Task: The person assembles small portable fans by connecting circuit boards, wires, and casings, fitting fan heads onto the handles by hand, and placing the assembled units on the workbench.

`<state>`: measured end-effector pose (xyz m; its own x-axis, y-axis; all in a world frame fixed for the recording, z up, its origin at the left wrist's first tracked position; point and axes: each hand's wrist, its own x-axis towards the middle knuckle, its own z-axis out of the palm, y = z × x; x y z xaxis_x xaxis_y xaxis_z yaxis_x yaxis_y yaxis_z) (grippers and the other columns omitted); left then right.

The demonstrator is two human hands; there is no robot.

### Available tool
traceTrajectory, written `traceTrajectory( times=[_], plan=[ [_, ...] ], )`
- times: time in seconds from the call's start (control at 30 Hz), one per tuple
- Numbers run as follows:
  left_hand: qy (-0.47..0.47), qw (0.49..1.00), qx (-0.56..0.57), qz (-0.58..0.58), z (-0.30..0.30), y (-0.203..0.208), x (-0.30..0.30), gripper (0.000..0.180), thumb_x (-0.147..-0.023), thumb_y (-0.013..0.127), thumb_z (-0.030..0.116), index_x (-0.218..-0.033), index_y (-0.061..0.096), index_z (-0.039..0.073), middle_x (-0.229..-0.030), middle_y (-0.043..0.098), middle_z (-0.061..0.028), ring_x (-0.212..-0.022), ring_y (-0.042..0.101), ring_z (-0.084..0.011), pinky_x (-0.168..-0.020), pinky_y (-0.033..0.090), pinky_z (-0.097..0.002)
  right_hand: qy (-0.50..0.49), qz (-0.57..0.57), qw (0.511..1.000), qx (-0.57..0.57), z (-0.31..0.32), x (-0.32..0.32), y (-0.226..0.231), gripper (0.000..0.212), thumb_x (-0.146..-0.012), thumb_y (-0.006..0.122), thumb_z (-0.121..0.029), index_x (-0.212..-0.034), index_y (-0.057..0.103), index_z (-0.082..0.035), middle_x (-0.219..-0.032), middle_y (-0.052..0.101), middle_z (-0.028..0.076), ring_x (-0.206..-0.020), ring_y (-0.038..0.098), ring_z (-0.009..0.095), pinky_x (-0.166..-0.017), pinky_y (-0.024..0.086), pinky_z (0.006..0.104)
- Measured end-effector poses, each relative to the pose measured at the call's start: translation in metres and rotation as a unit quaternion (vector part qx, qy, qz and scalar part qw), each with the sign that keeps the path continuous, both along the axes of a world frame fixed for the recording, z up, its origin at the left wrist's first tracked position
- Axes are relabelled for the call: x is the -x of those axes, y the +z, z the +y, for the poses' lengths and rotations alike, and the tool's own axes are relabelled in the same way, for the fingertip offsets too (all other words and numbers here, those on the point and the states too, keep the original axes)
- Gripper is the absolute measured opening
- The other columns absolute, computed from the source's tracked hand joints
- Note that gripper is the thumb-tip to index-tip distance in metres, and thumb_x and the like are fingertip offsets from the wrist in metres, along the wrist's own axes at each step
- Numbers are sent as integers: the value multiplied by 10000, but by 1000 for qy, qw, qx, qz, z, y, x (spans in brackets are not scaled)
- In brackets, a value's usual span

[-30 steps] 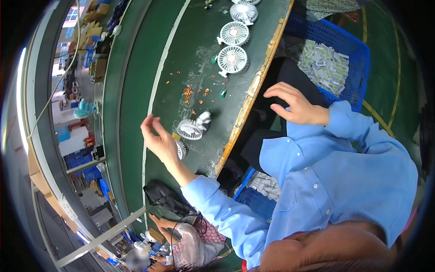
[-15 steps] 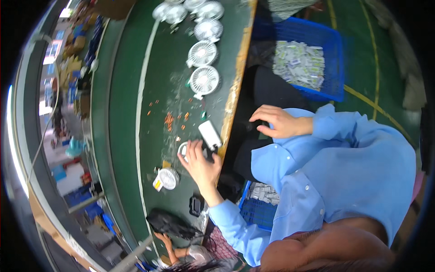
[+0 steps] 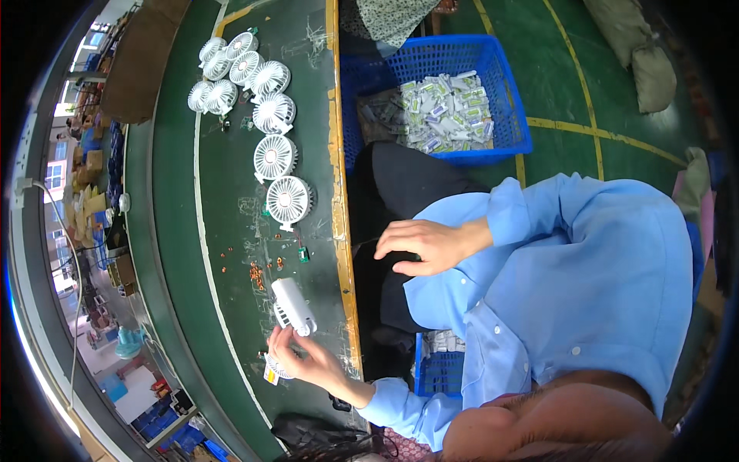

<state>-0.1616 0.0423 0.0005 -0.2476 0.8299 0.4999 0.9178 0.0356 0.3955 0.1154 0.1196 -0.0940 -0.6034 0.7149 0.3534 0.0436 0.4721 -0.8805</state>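
Observation:
My left hand [image 3: 309,363] reaches over the green bench. Its thumb and bent fingers close on the lower end of a white plastic part [image 3: 293,302], long and rounded, with dark slots along one side. Partly hidden behind this hand is a white fan [image 3: 275,368] with a yellow label. My right hand [image 3: 428,243] hangs above my lap, apart from the bench, its fingers loosely curved and spread with nothing in them. Beyond the white part lie small copper-coloured pieces [image 3: 256,274] and a small green circuit board [image 3: 303,254]. A row of white fan heads [image 3: 289,200] leads away from them.
The bench [image 3: 231,169] has a worn wooden edge [image 3: 344,285] beside my lap. A blue basket [image 3: 512,142] of small white labelled pieces stands on the floor; a second blue basket [image 3: 440,377] is near my left arm. A black bag [image 3: 308,430] lies on the bench.
The view has shifted, so the bench things appear further left and lower. My left hand has gone from spread fingers to a grip on the white part. My right hand stays over my lap.

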Motion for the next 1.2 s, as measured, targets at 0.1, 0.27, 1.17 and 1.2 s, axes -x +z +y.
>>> traceTrajectory(
  times=[0.1,0.27,1.17,1.2],
  plan=[
    [-98,994,39,-41,2,27,-32,155,-844,590,-57,-990,609,-9,-997,622,-163,-999,597,-337,-1012,417,-510,10,64,993,-99,17,18,36,615,-750,749,-163,-1296,501,-26,-1325,511,138,-1229,494,345,-1046,416,451],
    [-164,970,124,-132,22,31,-96,64,-871,624,22,-928,631,-5,-883,647,-150,-853,609,-324,-1023,411,-495,41,12,976,-213,30,28,50,614,-668,792,-210,-1205,548,-38,-1213,577,122,-1194,530,317,-1069,384,476],
    [-107,960,134,-219,-3,-25,-153,151,-875,683,100,-961,601,5,-881,629,-130,-793,594,-242,-724,462,-340,205,-28,890,407,32,-30,42,380,-857,773,-326,-993,646,5,-821,627,24,-816,593,95,-684,471,269],
    [-90,970,112,-195,1,-24,-160,257,-822,714,98,-1033,597,8,-955,633,-155,-891,609,-346,-799,479,-423,196,-75,905,370,33,-32,42,409,-862,760,-361,-995,644,7,-824,630,30,-806,589,98,-680,467,273]
  ],
)
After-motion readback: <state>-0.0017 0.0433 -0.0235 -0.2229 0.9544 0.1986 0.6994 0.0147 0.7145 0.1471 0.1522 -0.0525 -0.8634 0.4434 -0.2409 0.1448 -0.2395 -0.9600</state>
